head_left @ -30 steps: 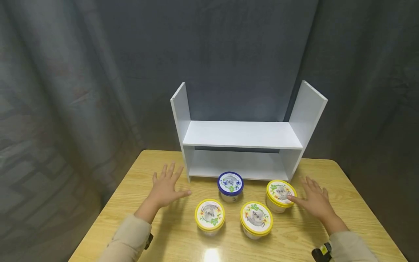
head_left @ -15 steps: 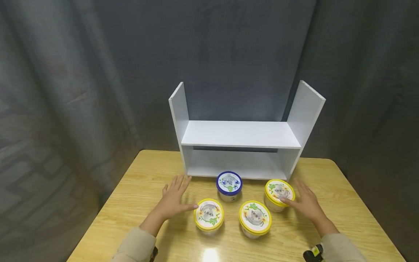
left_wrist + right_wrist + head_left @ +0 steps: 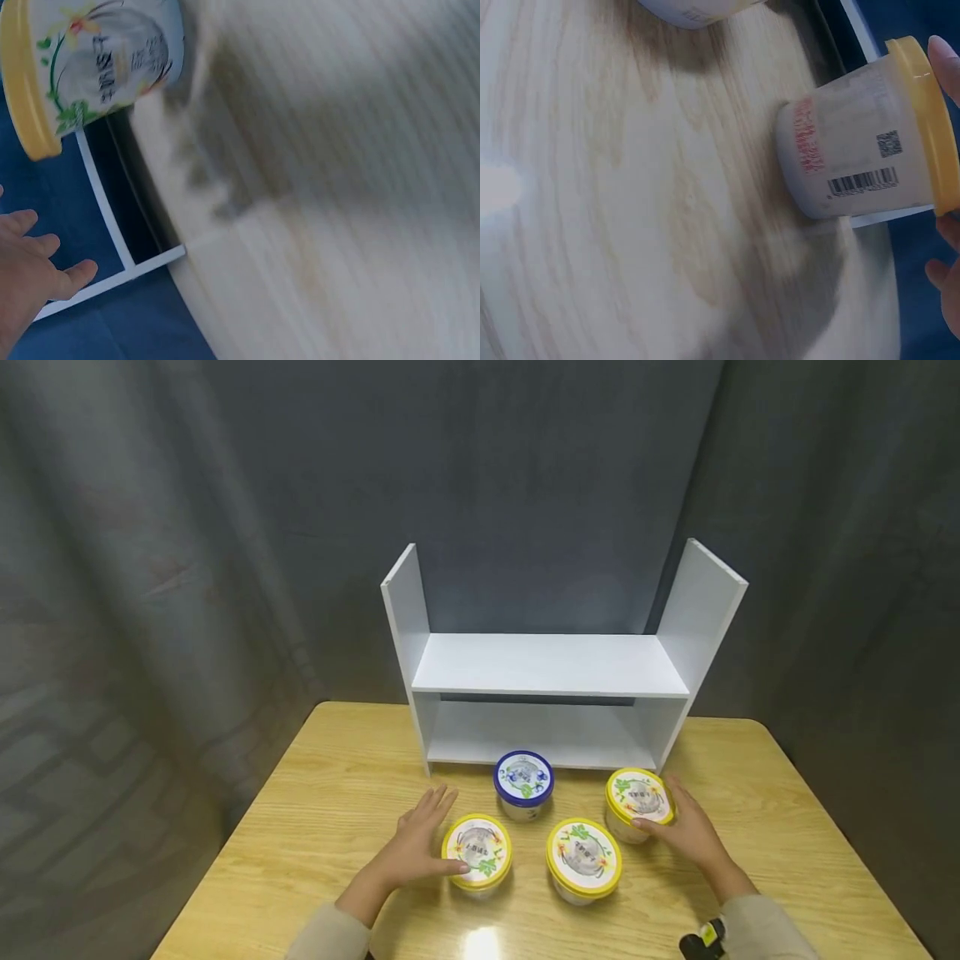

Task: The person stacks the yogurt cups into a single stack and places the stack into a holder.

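In the head view my left hand (image 3: 420,846) is spread beside the left yellow-lidded tub (image 3: 477,849), its thumb over the lid's near edge. The left wrist view shows this tub (image 3: 105,60) apart from the extended fingers (image 3: 37,244). My right hand (image 3: 690,828) holds the right yellow-lidded tub (image 3: 639,797) by its lid, with thumb and fingers on opposite sides. This tub (image 3: 855,146) stands on the table in the right wrist view, its barcode showing. Between the hands are another yellow-lidded tub (image 3: 584,857) and a blue-lidded tub (image 3: 523,779).
A white two-level shelf (image 3: 551,664) stands on the wooden table (image 3: 337,777) behind the tubs. Its tall side panels rise at left and right. Dark grey curtains (image 3: 555,485) surround the table at the back and sides.
My left hand has moved right and nearer, up to the left yellow-lidded tub. My right hand has moved left and closed around the right tub's lid. The tubs stay in place.
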Demonstrator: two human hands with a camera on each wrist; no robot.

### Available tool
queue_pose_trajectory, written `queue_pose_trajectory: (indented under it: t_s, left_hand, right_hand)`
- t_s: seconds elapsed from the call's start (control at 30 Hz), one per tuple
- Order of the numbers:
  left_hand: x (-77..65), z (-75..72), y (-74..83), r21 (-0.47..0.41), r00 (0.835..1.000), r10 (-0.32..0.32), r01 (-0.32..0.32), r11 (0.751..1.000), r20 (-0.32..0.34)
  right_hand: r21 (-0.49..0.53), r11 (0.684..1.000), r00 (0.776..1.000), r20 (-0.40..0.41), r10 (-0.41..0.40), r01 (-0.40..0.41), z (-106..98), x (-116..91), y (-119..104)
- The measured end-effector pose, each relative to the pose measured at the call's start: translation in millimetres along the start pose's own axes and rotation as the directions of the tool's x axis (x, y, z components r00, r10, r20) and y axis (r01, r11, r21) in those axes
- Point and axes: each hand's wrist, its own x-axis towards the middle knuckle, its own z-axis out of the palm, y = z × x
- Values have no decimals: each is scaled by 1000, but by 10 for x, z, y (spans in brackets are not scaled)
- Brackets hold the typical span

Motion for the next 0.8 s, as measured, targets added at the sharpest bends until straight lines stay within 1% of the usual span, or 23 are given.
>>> queue_pose_trajectory:
  t_s: [0.13,0.23,0.4,0.5,0.6,0.7,0.8]
  left_hand:
    - [8,92,8,-34,1000,12,-13,999,-7]
    - [23,155,10,-51,1000,16,-16,999,0]
    - [38,242,-7,-68,999,39,-37,997,25]
    - [36,275,-32,-71,998,56,-54,996,25]
    - [29,292,-50,-74,998,63,-61,995,24]
    - [18,300,-63,-86,997,63,-60,995,37]
    - [7,299,-68,-104,997,50,-44,994,54]
  right_hand:
    - [68,997,1000,-5,22,-22,36,15,4]
    - [101,994,999,-8,51,-50,61,26,10]
    - [159,979,991,2,131,-130,100,8,28]
    - [213,960,983,13,185,-184,136,-31,32]
    - [285,934,975,23,219,-217,173,-74,27]
    - [353,911,974,14,225,-215,208,-102,33]
    - [424,883,975,-4,222,-199,244,-108,47]
